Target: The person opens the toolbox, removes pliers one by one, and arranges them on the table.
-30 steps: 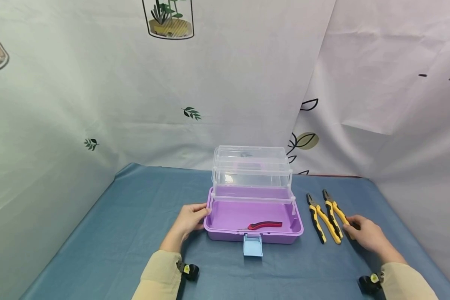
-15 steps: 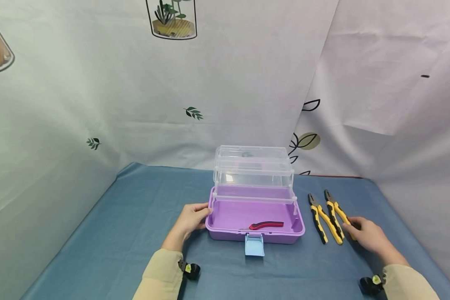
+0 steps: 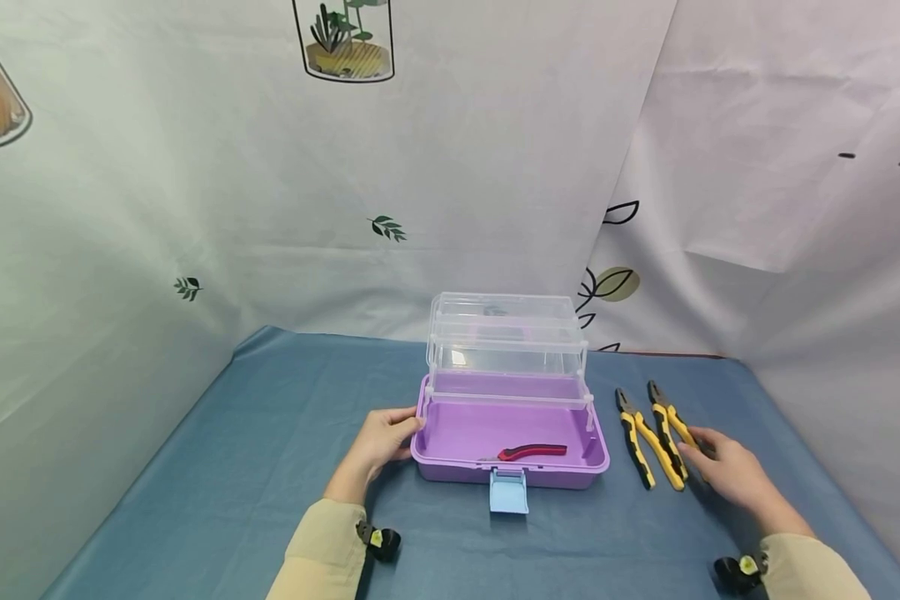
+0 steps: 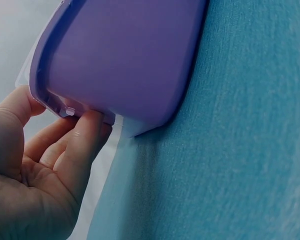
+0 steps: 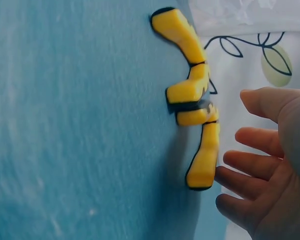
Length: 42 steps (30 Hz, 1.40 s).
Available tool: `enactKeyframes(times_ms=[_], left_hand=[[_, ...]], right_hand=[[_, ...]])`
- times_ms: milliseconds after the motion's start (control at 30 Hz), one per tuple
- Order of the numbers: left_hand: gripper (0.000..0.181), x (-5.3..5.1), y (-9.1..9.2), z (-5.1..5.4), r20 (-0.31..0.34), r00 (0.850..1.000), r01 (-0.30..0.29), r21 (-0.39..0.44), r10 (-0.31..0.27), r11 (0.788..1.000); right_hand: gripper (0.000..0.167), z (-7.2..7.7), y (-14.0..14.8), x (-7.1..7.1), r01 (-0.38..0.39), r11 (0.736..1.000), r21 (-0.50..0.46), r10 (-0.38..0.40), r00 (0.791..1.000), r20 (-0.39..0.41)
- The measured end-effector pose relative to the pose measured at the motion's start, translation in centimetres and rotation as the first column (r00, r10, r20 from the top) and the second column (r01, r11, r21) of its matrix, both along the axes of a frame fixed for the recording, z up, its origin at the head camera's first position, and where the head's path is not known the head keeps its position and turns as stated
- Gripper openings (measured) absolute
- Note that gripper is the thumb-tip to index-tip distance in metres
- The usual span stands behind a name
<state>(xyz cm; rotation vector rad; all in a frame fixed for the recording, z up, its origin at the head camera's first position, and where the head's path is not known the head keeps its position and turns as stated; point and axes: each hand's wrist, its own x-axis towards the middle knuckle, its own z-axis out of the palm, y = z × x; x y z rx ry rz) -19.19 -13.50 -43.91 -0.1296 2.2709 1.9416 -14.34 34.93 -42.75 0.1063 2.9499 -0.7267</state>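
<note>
A purple box [image 3: 450, 472] with its clear lid [image 3: 506, 333] raised stands on the cloth, a red-handled tool [image 3: 534, 451] lying inside. My left hand [image 3: 375, 437] grips the box's left rim, thumb above and fingers against the outer wall, as the left wrist view shows on the purple wall [image 4: 120, 60]. Two yellow-and-black pliers lie right of the box: one nearer pair [image 3: 656, 451] and one farther right [image 3: 678, 423]. My right hand [image 3: 731, 471] is beside the handles of the right pair; in the right wrist view the hand [image 5: 270, 165] has its fingers spread, holding nothing, near the yellow handles [image 5: 202, 165].
Blue cloth [image 3: 270, 450] covers the table. A light-blue latch [image 3: 507, 492] hangs at the front of the box. Pale fabric walls [image 3: 495, 167] with printed leaves and jars stand behind and at both sides.
My right hand has shifted slightly left and back along the right pliers' handles. My left hand stays on the box rim. The box and tools keep their places.
</note>
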Motion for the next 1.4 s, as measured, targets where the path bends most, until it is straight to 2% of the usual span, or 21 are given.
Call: enactKeyframes(times_ms=[700,1233,1400], left_hand=[[0.039,0.1,0.1,0.2,0.008,1.000,0.004,0.001,-0.004,1.000],[0.038,-0.1,0.0,-0.2,0.006,1.000,-0.001,0.006,0.001,1.000],[0.038,-0.2,0.0,-0.2,0.005,1.000,0.001,0.002,-0.001,1.000]], right_hand=[[0.071,1.2,-3.5,0.6,-0.035,0.999,-0.026,0.031,0.991,-0.127],[0.064,2.2,-6.0,1.2,-0.070,0.997,-0.043,0.059,0.973,-0.221],[0.060,2.6,-6.5,1.1,-0.097,0.995,-0.033,0.085,0.961,-0.263]])
